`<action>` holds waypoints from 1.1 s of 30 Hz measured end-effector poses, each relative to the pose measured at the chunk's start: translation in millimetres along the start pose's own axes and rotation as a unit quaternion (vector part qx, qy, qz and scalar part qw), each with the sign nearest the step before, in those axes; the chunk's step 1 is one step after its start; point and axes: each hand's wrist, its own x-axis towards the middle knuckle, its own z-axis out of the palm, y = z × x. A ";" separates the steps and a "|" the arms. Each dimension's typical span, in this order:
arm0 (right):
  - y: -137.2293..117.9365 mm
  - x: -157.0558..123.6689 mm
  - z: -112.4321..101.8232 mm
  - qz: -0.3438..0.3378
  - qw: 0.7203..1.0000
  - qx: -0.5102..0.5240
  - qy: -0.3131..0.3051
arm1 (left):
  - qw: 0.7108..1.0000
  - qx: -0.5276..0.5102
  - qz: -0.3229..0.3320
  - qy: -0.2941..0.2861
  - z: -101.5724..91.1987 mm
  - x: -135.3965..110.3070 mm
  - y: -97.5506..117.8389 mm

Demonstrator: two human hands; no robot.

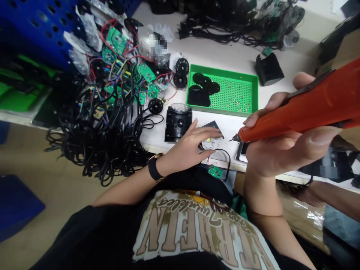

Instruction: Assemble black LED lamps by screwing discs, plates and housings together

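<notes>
An electronics workshop with green circuit boards (116,40) and cables (98,146).

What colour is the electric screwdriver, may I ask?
The electric screwdriver is orange, best seen in the head view.

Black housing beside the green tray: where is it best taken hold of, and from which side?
Probably by the squarish body of the black plastic housing, with the fingers on its left and right walls, coming from the person's side. Those straight walls suit a pinch, and the clear faceted top is better left free. The black cables crowd the left, and the left hand lies just right.
</notes>
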 end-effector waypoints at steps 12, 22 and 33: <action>4.7 5.0 -1.7 0.014 0.999 0.013 -0.031 | 0.999 -0.018 0.029 -0.020 0.1 5.1 -8.4; 15.1 3.6 -3.4 0.069 0.995 0.021 -0.064 | 0.998 -0.015 0.007 -0.063 -6.0 7.7 -6.9; 9.8 0.2 1.5 0.040 0.999 0.002 -0.026 | 0.996 -0.023 -0.011 -0.089 -12.0 7.6 -5.7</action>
